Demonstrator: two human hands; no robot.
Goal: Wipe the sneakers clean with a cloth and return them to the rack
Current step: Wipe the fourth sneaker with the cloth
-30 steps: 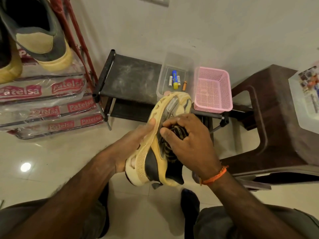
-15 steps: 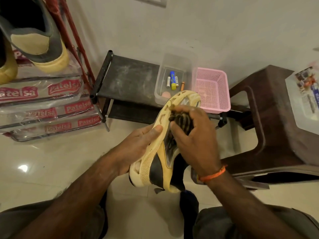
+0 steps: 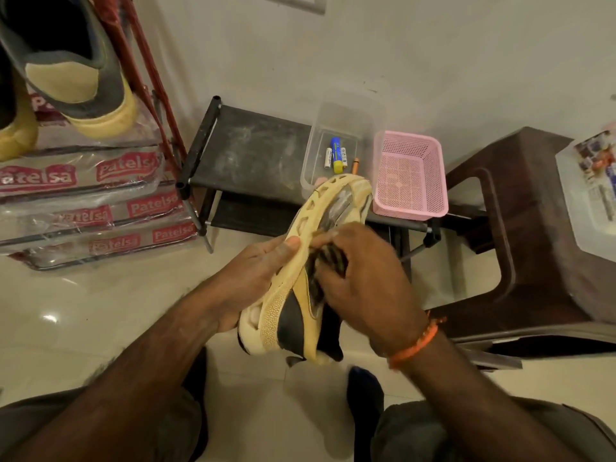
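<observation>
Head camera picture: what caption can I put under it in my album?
Left hand holds a yellow-and-black sneaker sole-up while right hand rubs it with a dark striped cloth.

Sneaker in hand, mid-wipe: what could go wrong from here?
1. The left hand holds the sneaker in mid-air only by its sole side; hard strokes from the right hand with the cloth could twist it loose.
2. Its toe hangs close over the clear container and pink basket on the low black rack; a swing might knock them.
</observation>
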